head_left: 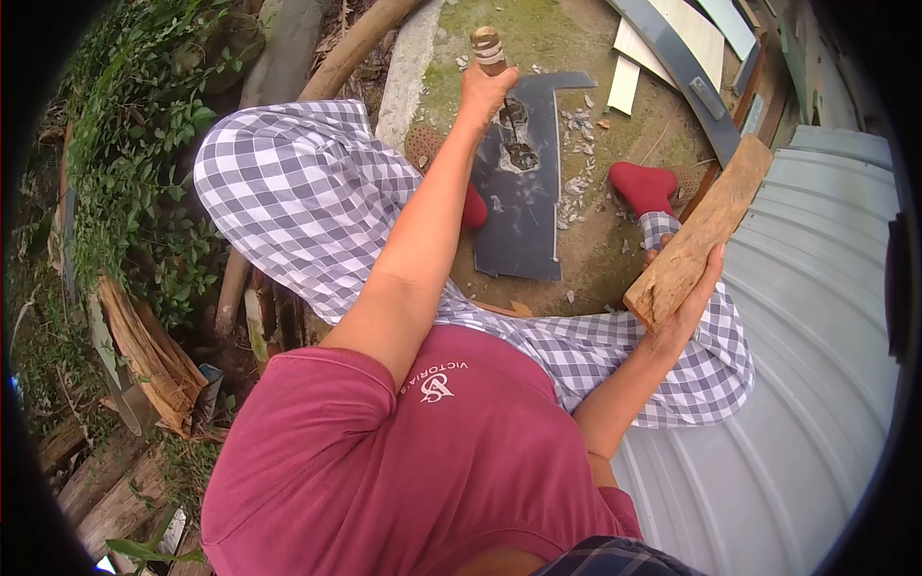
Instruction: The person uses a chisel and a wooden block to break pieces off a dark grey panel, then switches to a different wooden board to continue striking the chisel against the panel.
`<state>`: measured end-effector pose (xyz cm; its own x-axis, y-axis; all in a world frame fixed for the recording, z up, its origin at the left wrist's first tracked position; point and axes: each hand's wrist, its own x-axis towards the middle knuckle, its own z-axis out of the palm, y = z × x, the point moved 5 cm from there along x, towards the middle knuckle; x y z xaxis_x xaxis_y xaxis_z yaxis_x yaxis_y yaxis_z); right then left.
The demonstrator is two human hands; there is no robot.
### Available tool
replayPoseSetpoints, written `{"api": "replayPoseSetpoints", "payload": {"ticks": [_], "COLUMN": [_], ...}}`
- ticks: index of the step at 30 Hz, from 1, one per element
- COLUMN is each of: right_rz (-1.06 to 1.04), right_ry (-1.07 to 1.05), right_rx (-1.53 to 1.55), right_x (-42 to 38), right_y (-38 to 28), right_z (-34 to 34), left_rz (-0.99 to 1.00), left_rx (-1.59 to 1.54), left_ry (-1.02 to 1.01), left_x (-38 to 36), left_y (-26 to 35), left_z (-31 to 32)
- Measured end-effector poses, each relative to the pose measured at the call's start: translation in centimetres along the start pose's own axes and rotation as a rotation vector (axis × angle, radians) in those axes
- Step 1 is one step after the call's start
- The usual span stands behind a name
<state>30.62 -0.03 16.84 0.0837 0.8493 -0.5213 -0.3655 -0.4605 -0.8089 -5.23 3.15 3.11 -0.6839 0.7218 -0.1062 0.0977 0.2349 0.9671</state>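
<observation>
My left hand (pixel 487 93) is closed round a tool with a taped wooden handle (pixel 488 48). The tool's thin dark shaft points down at a jagged hole in a dark grey panel (pixel 519 226), which lies on the ground between my feet. Pale chips (pixel 579 182) are scattered along the panel's right edge. On the right, my right hand (pixel 687 302) grips the near end of a thick, rough wooden block (pixel 706 226). The block is held tilted, apart from the panel.
Corrugated metal sheets (pixel 768 384) lie at the right. Loose strips and boards (pixel 672 43) are piled at the upper right. Logs (pixel 355 48) and leafy plants (pixel 144 144) fill the left side. My feet in red socks (pixel 643 187) flank the panel.
</observation>
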Motion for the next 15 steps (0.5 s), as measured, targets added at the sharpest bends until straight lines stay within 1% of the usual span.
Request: {"api": "replayPoseSetpoints", "payload": {"ticks": [2, 3, 5, 6, 8, 9, 11, 12, 13, 15], "right_rz": [-0.006, -0.006, -0.01, -0.012, -0.005, 0.007, 0.015, 0.019, 0.021, 0.01], "right_ry": [-0.001, -0.002, 0.001, 0.003, 0.012, 0.018, 0.006, -0.007, -0.008, 0.01], "right_rx": [0.003, 0.002, 0.003, 0.001, 0.005, 0.0, -0.007, -0.006, -0.015, -0.018], "right_x": [-0.1, -0.2, -0.4, -0.5, -0.2, -0.1, 0.0, 0.0, 0.0, 0.1], "right_y": [-0.2, -0.2, -0.3, -0.4, -0.2, -0.1, -0.1, 0.0, 0.1, 0.3], "right_z": [0.0, 0.0, 0.3, 0.5, 0.4, 0.3, 0.6, 0.8, 0.9, 1.0], "left_rz": [-0.104, -0.101, -0.281, -0.28, -0.398, -0.408, -0.264, -0.211, -0.217, -0.105], "left_rx": [-0.26, -0.26, -0.618, -0.618, -0.661, -0.657, -0.663, -0.684, -0.687, -0.694], "left_ry": [0.032, 0.029, 0.168, 0.166, 0.59, 0.591, 0.446, 0.435, 0.441, 0.467], "left_x": [0.4, 0.6, 0.8, 0.8, -0.3, -0.4, 0.4, 0.5, 0.4, 0.7], "left_y": [-0.8, -1.4, -4.8, -6.4, -10.4, -10.4, -8.3, -6.6, -6.1, -4.5], "left_z": [-1.2, -1.8, -3.4, -4.3, -7.0, -6.7, -5.7, -5.3, -5.0, -4.7]}}
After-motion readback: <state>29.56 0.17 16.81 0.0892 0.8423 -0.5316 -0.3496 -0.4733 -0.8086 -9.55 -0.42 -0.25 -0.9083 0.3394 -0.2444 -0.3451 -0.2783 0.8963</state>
